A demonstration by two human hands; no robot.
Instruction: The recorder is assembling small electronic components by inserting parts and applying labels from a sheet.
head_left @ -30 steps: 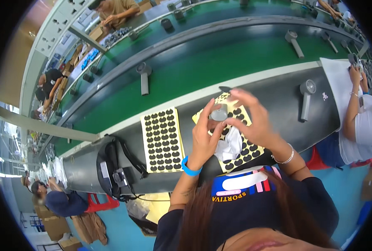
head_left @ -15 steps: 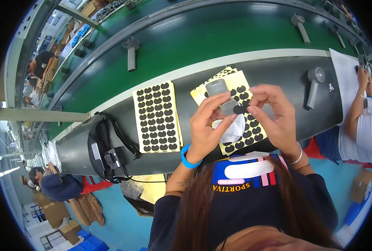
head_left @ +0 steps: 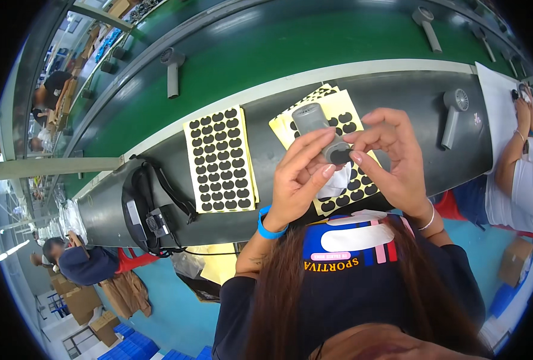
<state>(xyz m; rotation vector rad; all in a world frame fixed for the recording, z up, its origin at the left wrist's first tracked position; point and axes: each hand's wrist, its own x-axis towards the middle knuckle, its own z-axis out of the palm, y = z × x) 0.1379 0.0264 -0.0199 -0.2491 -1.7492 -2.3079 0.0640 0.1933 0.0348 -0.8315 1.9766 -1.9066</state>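
My left hand [head_left: 299,180] grips a small grey handheld fan [head_left: 315,122] by its handle, holding it above the grey bench. My right hand [head_left: 398,159] pinches a black oval sticker [head_left: 340,156] against the fan's lower end. Under both hands lies a yellow sheet [head_left: 344,129] of black stickers, partly peeled, with a white scrap [head_left: 336,182] on it. A second, fuller yellow sticker sheet [head_left: 220,159] lies to the left. A blue band circles my left wrist and a thin bracelet my right.
Another grey fan [head_left: 452,114] lies on the bench at right, near a seated person's arm [head_left: 514,150]. More fans [head_left: 171,69] ride the green conveyor [head_left: 290,54] behind. A black harness with cables [head_left: 149,210] sits at the bench's left end. Other workers sit farther left.
The fan has been lowered from an upright hold to a tilted one above the right sheet. My right hand now presses a black sticker on its lower end.
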